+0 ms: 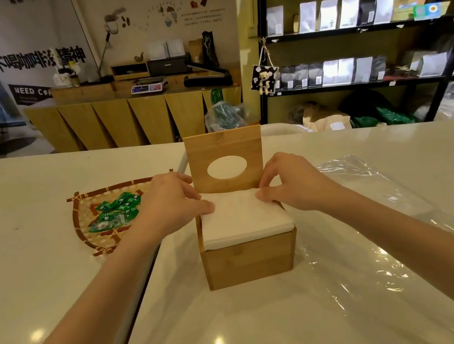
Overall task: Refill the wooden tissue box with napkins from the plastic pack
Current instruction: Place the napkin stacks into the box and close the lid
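Observation:
The wooden tissue box (248,260) stands in the middle of the white counter. Its lid (223,145), with an oval hole, is swung upright at the back. A stack of white napkins (242,220) fills the box and rises slightly above its rim. My left hand (169,201) rests on the stack's back left corner, thumb and fingers pressing on the top napkin. On the back right corner my right hand (289,181) does the same. The clear plastic pack (380,207) lies flat and crumpled on the counter to the right of the box.
A woven bamboo tray (85,224) with several green wrapped candies sits left of the box. A seam runs between two counter slabs under my left forearm. Black shelves (360,28) with bags stand behind the counter at the right, and a wooden counter with a scale stands further back.

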{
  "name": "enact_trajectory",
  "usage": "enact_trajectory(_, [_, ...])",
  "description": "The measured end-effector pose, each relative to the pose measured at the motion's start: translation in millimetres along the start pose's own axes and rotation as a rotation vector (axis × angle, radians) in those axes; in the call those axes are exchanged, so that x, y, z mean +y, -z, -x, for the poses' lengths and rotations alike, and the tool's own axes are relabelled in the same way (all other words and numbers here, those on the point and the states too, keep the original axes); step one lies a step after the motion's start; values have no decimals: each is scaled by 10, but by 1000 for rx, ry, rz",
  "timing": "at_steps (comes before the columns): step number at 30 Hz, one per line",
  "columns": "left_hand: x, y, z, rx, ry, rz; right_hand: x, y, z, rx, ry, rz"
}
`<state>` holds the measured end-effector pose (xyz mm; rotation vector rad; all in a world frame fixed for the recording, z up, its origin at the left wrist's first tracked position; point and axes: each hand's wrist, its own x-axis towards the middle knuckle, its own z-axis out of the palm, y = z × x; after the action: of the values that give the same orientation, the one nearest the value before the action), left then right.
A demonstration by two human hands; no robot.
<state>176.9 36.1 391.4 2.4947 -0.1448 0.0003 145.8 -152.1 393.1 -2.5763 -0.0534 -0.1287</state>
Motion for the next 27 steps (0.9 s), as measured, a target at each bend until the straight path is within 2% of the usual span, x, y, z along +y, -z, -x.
enact_trajectory(4, [50,-39,14,31,-41,-244,-7,-53,6,-13,32,105])
enact_trajectory(9, [120,-132,59,-21,-65,-542,-48,-109,0,-11,47,270])
enact_trajectory(13, [184,-200,54,-60,-12,-668,-96,-194,-54,22,21,379])
enact_trajectory(19, [285,-251,18,-144,63,-837,-118,-294,-136,-17,-40,520])
enact_trajectory(23, [297,-286,55,-96,105,-822,-111,-327,-134,2,-14,611])
enact_trajectory(27, [296,-246,166,25,100,-721,-48,-324,-152,-30,-12,549])
